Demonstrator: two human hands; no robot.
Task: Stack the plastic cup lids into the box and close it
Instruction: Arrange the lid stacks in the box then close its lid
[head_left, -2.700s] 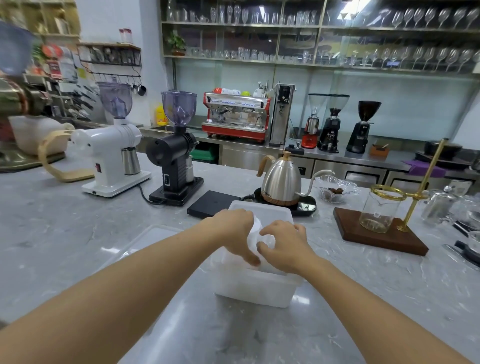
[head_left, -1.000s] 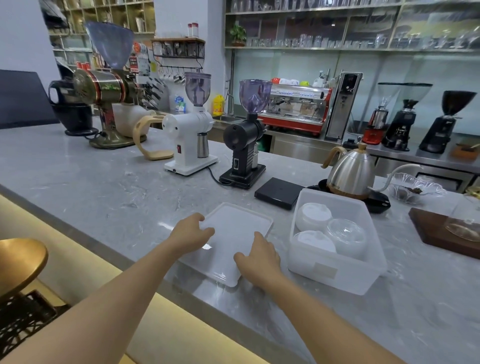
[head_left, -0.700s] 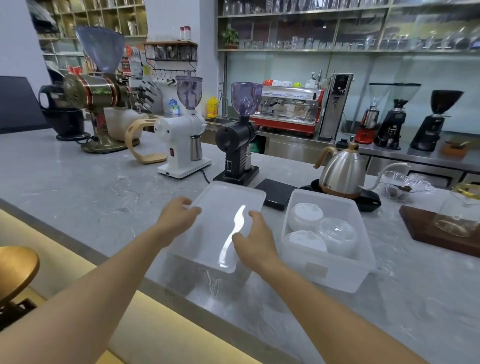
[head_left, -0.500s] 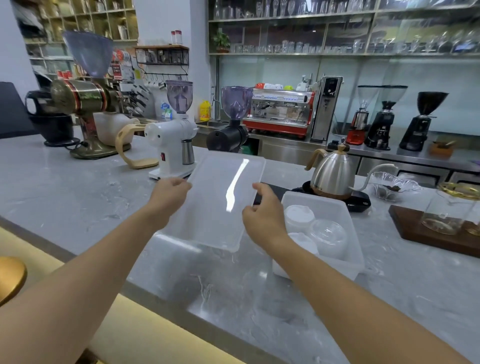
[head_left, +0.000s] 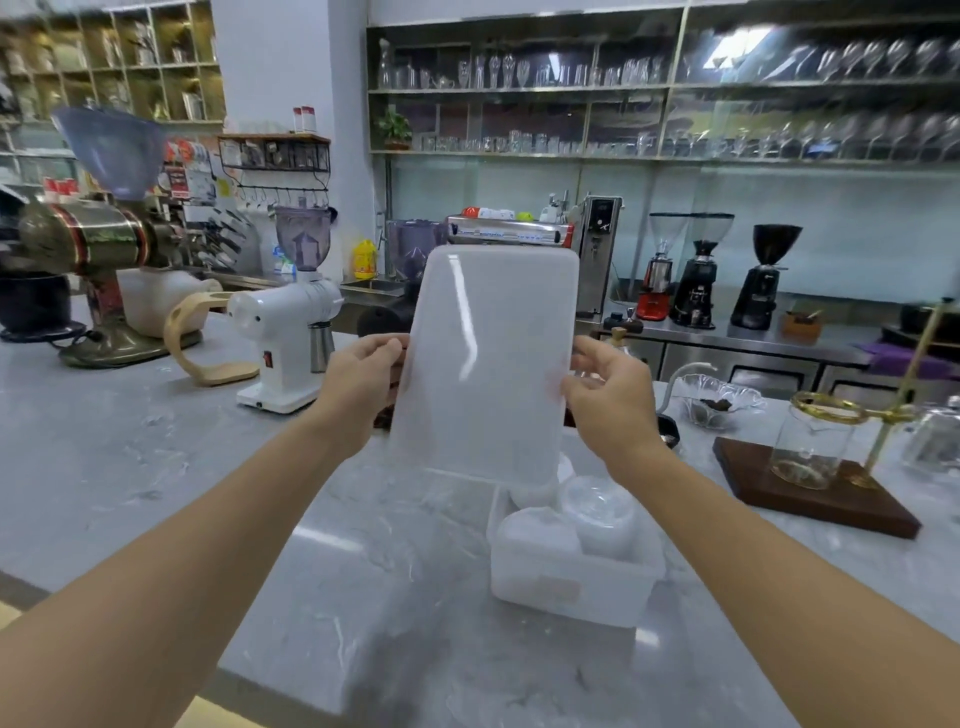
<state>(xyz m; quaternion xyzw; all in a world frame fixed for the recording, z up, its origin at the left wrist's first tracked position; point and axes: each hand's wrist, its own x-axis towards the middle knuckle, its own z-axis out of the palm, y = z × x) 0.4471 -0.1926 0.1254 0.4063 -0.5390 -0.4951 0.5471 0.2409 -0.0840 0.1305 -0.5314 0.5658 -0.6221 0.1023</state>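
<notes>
The box lid (head_left: 488, 364) is now up in the air, raised almost upright in front of the person, where half a second ago it was tilted low over the tabletop (head_left: 156, 467) and a second ago it lay flat beside the box. The left hand (head_left: 358, 384) grips its left edge and the right hand (head_left: 608, 400) grips its right edge, the fingers of both curled round the rim. The lid's lower edge hangs just above the far end of the box (head_left: 571, 582), which stands open on the tabletop below and slightly right of the lid. Inside it sit the cup lids (head_left: 597, 514) in short white and clear stacks; part of them is hidden behind the raised lid. So the stacking looks finished and the closing step is under way. What remains, as I judge it, is to bring the lid flat, line its corners up with the box rim and press it down all round.
</notes>
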